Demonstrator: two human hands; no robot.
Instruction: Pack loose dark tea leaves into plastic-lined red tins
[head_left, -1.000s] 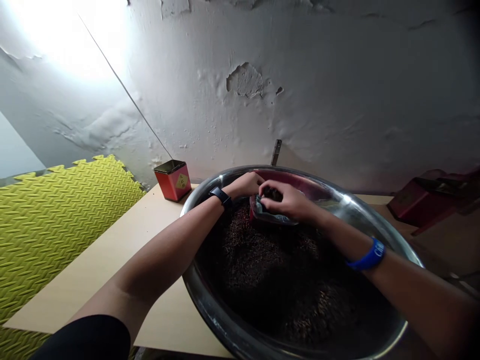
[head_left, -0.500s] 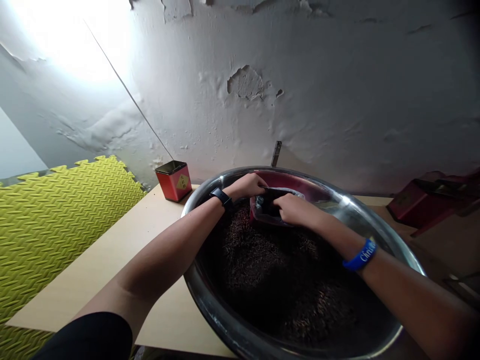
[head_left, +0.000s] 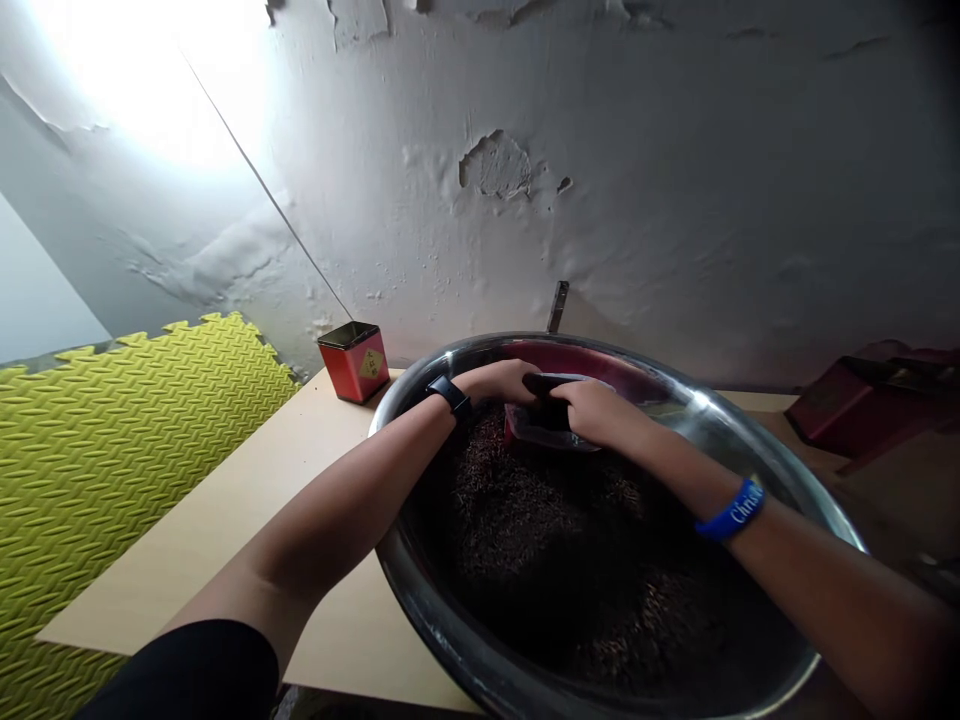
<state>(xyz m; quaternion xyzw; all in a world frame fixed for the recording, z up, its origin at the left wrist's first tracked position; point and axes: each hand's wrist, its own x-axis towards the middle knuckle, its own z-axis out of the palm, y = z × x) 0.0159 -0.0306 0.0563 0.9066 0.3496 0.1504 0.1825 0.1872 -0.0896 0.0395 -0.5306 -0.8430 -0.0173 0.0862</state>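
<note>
Overall, a stainless-steel basin [head_left: 409,570] sits on a pale wooden board [head_left: 225,530], with a yellow-green foam mat [head_left: 127,490] beside the board and a red square tin [head_left: 354,365] near the basin's far rim. Dark loose tea leaves [head_left: 585,570] fill the basin. A plastic pouch [head_left: 551,432] lies on them at the far side. Right hand [head_left: 600,412], blue wristband [head_left: 731,511]: fingers curled closed over the pouch's top. Left hand [head_left: 495,381], black watch [head_left: 450,396]: just beside the pouch, fingers hidden, state indeterminable.

Left of the steel basin [head_left: 398,560], a yellow-green foam mat [head_left: 127,480] has a woven pattern, and a red tin [head_left: 339,374] bears a gold diamond label [head_left: 370,364].
</note>
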